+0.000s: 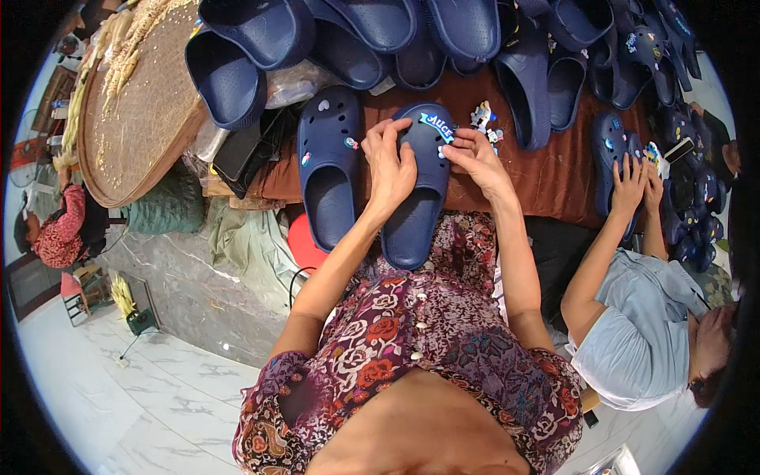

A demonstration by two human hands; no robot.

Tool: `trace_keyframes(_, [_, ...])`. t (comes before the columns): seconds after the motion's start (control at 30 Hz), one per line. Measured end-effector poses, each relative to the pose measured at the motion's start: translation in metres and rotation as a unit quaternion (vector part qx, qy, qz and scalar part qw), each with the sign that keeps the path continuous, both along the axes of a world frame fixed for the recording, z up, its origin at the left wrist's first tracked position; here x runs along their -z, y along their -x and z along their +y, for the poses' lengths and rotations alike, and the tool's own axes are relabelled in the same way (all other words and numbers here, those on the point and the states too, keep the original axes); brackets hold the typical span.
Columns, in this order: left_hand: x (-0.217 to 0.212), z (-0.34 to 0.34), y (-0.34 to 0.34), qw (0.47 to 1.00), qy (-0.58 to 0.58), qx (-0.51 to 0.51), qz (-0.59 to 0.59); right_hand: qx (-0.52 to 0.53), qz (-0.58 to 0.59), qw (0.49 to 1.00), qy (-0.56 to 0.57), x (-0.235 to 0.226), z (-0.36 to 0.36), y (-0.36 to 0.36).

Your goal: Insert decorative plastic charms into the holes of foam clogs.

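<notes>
In front of me lies a navy clog (423,166) with holes in its upper, toe pointing away. My left hand (390,166) has its fingers curled over the left side of this upper, gripping it. My right hand (481,162) is closed in a pinch at the upper's right side, thumb and finger at a small pale shoe charm (442,150). Just above, a light blue lettered charm (437,127) sits across the toe. Left of my left hand rests a matching navy clog (329,170), bearing a heart charm (323,104) and several other small charms.
Loose colourful charms (484,119) lie on the brown cloth (546,186). Many navy clogs (364,28) line the far side. A dark pouch (244,154) and a round woven tray (142,103) are at left. At right a co-worker's hands (633,186) handle another clog (608,146).
</notes>
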State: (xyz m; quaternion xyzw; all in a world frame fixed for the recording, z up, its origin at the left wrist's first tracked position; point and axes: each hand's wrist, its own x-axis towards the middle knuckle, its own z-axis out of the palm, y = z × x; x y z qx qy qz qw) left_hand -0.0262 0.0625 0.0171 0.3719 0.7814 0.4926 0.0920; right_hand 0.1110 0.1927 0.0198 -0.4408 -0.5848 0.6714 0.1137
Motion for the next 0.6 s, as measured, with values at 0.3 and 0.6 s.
trace_keyframes(0.3, [0.001,0.001,-0.001,1.0,0.004,0.01,-0.025,-0.104,0.027,0.994,0.026,-0.008,0.016,0.005])
trace_keyframes(0.6, [-0.003,0.003,-0.003,1.0,-0.001,0.01,-0.019,-0.086,0.061,0.994,0.016,0.005,0.016,0.01])
